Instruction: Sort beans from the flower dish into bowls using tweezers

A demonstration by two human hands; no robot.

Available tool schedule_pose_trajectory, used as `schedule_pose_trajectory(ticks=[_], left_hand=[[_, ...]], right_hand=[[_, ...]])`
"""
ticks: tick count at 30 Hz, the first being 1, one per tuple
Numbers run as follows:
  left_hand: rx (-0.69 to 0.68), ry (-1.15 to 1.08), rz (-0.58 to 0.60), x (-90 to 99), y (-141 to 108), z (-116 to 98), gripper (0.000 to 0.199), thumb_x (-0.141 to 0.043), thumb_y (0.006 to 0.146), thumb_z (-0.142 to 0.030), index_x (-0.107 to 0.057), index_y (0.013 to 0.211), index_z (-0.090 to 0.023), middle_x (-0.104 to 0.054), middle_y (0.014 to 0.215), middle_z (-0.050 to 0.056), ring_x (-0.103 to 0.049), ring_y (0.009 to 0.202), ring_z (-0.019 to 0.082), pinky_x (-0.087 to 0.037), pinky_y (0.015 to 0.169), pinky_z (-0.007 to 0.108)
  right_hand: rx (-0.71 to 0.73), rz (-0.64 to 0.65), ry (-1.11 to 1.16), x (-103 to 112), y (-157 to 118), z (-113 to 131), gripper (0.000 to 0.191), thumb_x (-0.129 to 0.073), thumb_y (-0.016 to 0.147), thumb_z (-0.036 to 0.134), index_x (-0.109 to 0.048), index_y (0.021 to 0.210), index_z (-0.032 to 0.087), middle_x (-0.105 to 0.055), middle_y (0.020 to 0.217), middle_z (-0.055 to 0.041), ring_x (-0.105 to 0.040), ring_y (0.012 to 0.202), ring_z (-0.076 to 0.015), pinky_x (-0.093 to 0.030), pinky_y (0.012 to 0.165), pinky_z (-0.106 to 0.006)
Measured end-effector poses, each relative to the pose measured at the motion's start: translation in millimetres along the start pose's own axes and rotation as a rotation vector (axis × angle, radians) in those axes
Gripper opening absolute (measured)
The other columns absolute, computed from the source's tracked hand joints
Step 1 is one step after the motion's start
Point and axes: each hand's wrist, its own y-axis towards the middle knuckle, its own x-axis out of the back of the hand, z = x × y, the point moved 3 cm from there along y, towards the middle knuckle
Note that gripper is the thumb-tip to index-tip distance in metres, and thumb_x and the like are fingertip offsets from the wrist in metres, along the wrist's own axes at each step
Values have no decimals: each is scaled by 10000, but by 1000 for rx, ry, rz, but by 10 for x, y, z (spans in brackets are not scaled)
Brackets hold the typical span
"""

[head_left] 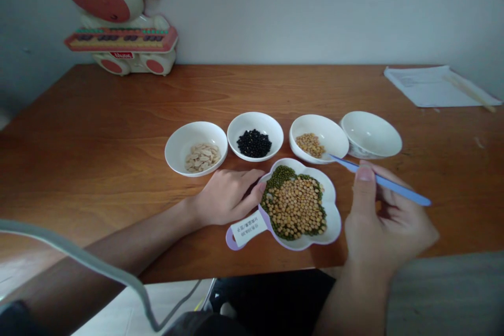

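Note:
My left hand (232,194) is closed on the rim of a flower-shaped dish (334,215) with a lilac handle and a printed label. Inside it lie yellow soybeans (295,205) on top of green mung beans (282,174). Between thumb and fingers, my right hand (388,215) grips a blue spoon (397,187). The spoon's far end dips into a white bowl (334,139) with a small heap of soybeans (311,144); its tip is partly hidden there. To the left stand a bowl of black beans (254,143) and a bowl of pale flat seeds (202,157).
Another white bowl (370,134), with nothing visible in it, touches the soybean bowl on the right. A cow-shaped toy piano (122,39) stands at the back left. Papers (437,86) with a thin stick lie at the back right. A grey cable (90,262) crosses the lower left.

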Motion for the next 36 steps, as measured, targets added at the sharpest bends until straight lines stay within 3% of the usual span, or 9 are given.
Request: schedule_pose_trajectory(ticks=[4,6,9,14,24,32,36], left_hand=[[-2,0,-6,-1,-3,7,385,-318,1107,-365,-640,1104,-155,-777,899,61,-747,760,184,-509,653,284],[-5,1,-9,-4,-6,11,381,-322,1107,-365,-640,1104,-155,-782,908,64,-750,764,183,-514,656,284],[-8,2,-15,-5,-7,11,388,-319,1107,-364,-644,1114,-152,-787,921,69,-753,767,184,-518,660,287],[-3,9,-5,-2,0,3,392,-319,1107,-365,-646,1110,-149,-784,912,67,-752,768,186,-511,652,283],[-6,33,-18,-4,-8,8,393,-323,1102,-368,-649,1092,-148,-792,912,70,-746,751,192,-496,644,297],[-13,36,-24,-1,-3,7,387,-329,1099,-366,-648,1112,-149,-794,922,71,-749,765,188,-501,648,287],[-10,40,-22,-7,-6,8,394,-326,1104,-372,-651,1107,-149,-796,929,73,-748,766,187,-503,657,287]], right_hand=[[-3,197,33,188,-219,62,197,-750,930,343,-819,1065,216,-825,987,-57,-753,815,-193,-585,763,-321],[125,392,-2,220,-314,131,172,-738,941,312,-802,1086,244,-822,1016,-38,-760,855,-183,-590,781,-303],[301,545,-21,211,-397,212,181,-726,952,271,-776,1126,262,-815,1015,-23,-746,880,-173,-587,801,-297],[377,579,3,113,-424,283,183,-711,964,240,-758,1139,265,-817,1046,-9,-735,911,-167,-566,853,-310],[453,560,-63,59,-437,329,151,-693,979,263,-761,1113,263,-829,1017,2,-737,830,-160,-525,790,-318],[407,555,-53,68,-458,319,157,-697,973,269,-781,1105,270,-827,1023,-8,-746,860,-169,-547,803,-313],[305,490,-8,114,-462,285,195,-723,952,240,-781,1136,267,-819,1021,-16,-748,890,-170,-573,820,-296]])
